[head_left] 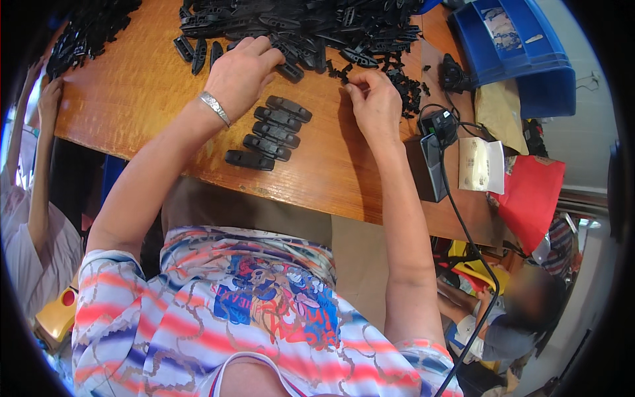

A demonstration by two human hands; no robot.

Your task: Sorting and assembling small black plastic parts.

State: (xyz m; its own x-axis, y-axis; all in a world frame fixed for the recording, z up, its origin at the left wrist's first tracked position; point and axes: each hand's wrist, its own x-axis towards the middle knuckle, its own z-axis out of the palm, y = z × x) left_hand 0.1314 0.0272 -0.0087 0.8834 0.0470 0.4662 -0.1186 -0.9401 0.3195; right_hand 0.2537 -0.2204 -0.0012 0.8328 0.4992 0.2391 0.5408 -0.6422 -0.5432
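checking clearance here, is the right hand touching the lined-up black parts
Apart: the head view shows bare tabletop between the right hand and the lined-up black parts.

Under the left hand (243, 74) a part (291, 71) is half hidden; I can't tell whether it's gripped. Anything between the right hand (376, 99)'s fingertips is too small for me. The top edge crops the pile (297, 23); the seated person (508, 341)'s head is blurred.
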